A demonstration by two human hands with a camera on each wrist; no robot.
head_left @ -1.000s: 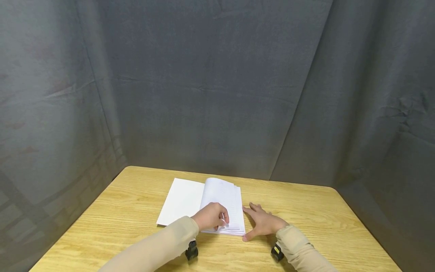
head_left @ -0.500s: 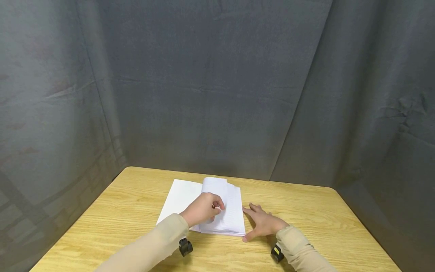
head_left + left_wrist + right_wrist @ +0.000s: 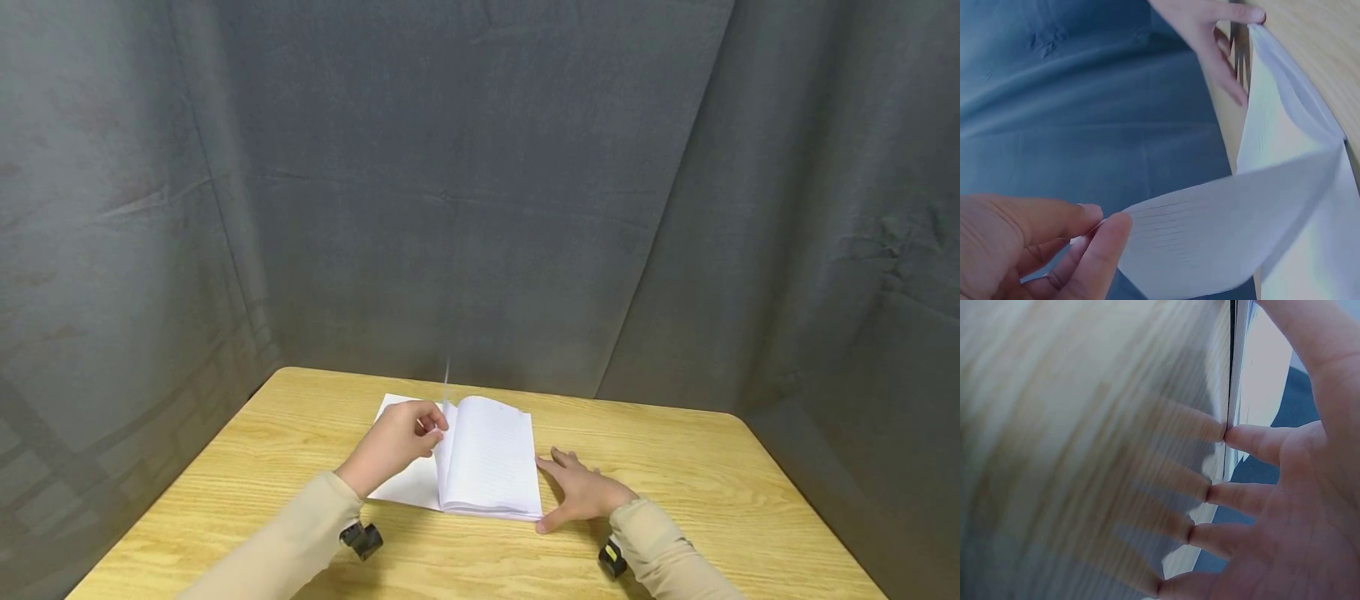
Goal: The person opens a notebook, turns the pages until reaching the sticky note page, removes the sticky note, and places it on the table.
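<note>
An open notebook (image 3: 493,462) with white, faintly lined pages lies on the table. My left hand (image 3: 397,442) is over its left side, pinching one page (image 3: 1194,231) between thumb and fingertip. That page stands raised from the spine, nearly edge-on in the head view, and bends in the left wrist view. My right hand (image 3: 583,492) rests at the notebook's right edge with fingers spread. In the right wrist view its fingertips (image 3: 1235,434) touch the tabletop along that edge. Part of the left white leaf (image 3: 408,487) is hidden under my left hand.
The light wooden table (image 3: 690,500) extends around the notebook on all sides. Grey cloth (image 3: 480,208) hangs behind it and along both sides. A small black camera (image 3: 362,540) sits at my left wrist, another black camera (image 3: 612,558) at my right.
My left hand has moved left and a little away from me, drawing the pinched page up from the right side toward the spine. My right hand stays in place.
</note>
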